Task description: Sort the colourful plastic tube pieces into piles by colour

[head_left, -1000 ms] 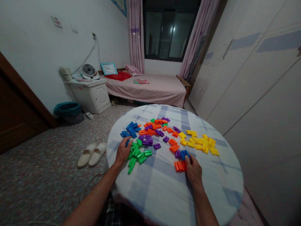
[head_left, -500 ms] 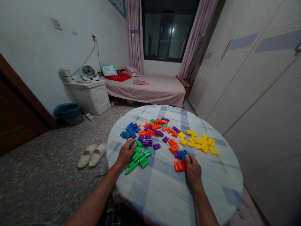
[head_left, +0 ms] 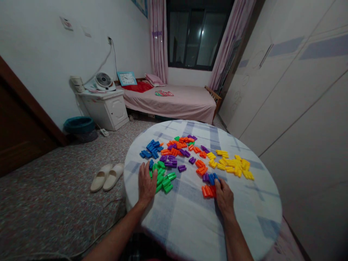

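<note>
My left hand [head_left: 147, 183] lies over the left edge of a pile of green plastic blocks [head_left: 167, 181], its fingers stretched out and apart. A blue block [head_left: 151, 164] sits just beyond its fingertips. On the right, the fingers of my right hand [head_left: 224, 195] are closed at the end of a blue block [head_left: 213, 179]. This blue block adjoins a purple block [head_left: 206, 177]. Directly below them, an orange-red block [head_left: 208, 191] is partly covered by the same hand.
More blocks lie across the round table [head_left: 187, 224]: blue ones [head_left: 153, 146] at left, orange ones [head_left: 176, 146] and purple ones [head_left: 170, 164] mid-table, yellow ones [head_left: 237, 165] at right. Beyond stand a bed [head_left: 179, 103] and a white cabinet [head_left: 104, 108]. Slippers [head_left: 107, 176] rest on the floor.
My left hand has moved down and slightly left, away from the blue block, and its fingers have opened out. My right hand stays at the blue block.
</note>
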Available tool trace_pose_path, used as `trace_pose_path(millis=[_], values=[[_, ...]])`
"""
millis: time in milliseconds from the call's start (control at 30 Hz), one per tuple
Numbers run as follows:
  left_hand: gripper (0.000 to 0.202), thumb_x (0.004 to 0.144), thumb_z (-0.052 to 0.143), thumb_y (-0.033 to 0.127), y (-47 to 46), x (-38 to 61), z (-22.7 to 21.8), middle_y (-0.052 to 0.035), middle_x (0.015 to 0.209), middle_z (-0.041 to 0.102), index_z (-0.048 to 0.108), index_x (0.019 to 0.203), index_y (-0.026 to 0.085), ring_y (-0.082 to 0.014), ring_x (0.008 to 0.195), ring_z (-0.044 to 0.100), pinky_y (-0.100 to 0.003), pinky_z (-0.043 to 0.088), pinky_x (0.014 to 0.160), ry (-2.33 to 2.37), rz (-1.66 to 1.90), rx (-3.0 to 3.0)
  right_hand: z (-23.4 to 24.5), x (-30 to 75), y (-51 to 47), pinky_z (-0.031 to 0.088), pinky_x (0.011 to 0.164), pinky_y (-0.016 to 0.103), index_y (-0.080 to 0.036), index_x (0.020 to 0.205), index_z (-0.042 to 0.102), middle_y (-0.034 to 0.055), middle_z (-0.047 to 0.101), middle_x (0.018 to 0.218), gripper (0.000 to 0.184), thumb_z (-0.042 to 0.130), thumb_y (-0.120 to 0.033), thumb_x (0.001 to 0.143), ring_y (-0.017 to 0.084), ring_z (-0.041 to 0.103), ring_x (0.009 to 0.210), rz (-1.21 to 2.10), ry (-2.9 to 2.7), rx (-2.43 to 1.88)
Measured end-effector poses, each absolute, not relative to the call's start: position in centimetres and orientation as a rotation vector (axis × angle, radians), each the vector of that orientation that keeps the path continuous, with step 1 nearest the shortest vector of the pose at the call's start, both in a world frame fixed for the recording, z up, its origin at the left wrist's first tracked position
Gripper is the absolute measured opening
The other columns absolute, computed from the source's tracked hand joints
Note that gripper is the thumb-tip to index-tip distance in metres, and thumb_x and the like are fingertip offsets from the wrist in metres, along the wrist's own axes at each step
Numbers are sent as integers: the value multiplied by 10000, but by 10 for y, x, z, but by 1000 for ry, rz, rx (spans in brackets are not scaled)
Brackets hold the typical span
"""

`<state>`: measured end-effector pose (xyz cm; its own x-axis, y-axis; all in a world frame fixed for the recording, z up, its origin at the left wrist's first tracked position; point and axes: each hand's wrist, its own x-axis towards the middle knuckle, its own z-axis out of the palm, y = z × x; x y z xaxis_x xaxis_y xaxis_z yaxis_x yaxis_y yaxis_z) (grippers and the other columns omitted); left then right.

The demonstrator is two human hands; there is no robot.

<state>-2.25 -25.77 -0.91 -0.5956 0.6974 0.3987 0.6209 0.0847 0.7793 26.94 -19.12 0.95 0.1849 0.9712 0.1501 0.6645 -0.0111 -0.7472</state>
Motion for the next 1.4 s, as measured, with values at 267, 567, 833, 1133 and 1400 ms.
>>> trace_pose_path(millis=[267, 567, 833, 1133, 1400], values=[[474, 892, 397, 399, -247, -29, 0, -158, 1418, 346, 453, 1291, 150, -283, 1353, 285, -473, 245, 1124, 2293, 1557, 1423, 5, 272, -189, 437, 820, 359, -127, 1105, 631, 134, 663, 1037, 611, 301, -551, 812, 250, 599, 934, 507, -1594, -1732], [430, 909, 359, 401, -242, -39, -2, -109, 1257, 545, 477, 1257, 179, -234, 1215, 470, -442, 354, 1059, 2066, 1488, 1421, 7, 270, -191, 429, 840, 361, -131, 1092, 633, 137, 659, 1038, 605, 316, -562, 811, 249, 590, 941, 523, -1534, -1701], [345, 877, 436, 276, -246, 0, 26, -102, 1345, 471, 539, 1196, 191, -255, 1329, 338, -484, 277, 1111, 2047, 1483, 1902, 7, 271, -192, 436, 816, 359, -131, 1091, 632, 132, 658, 1018, 579, 345, -548, 809, 245, 593, 902, 503, -1505, -1715], [347, 832, 496, 201, -253, 63, 33, -104, 1325, 503, 570, 1170, 223, -238, 1248, 444, -454, 395, 1036, 1487, 1286, 2179, 9, 259, -203, 441, 870, 365, -177, 968, 624, 88, 637, 967, 335, 451, -434, 842, 209, 565, 927, 275, -1676, -1329], [399, 814, 515, 213, -239, 94, 31, -80, 1136, 623, 552, 1211, 217, -176, 938, 601, -327, 508, 857, 1269, 1223, 1825, 15, 253, -210, 460, 879, 391, -213, 935, 633, 71, 658, 965, 217, 494, -354, 847, 212, 575, 954, 331, -1911, -1093]])
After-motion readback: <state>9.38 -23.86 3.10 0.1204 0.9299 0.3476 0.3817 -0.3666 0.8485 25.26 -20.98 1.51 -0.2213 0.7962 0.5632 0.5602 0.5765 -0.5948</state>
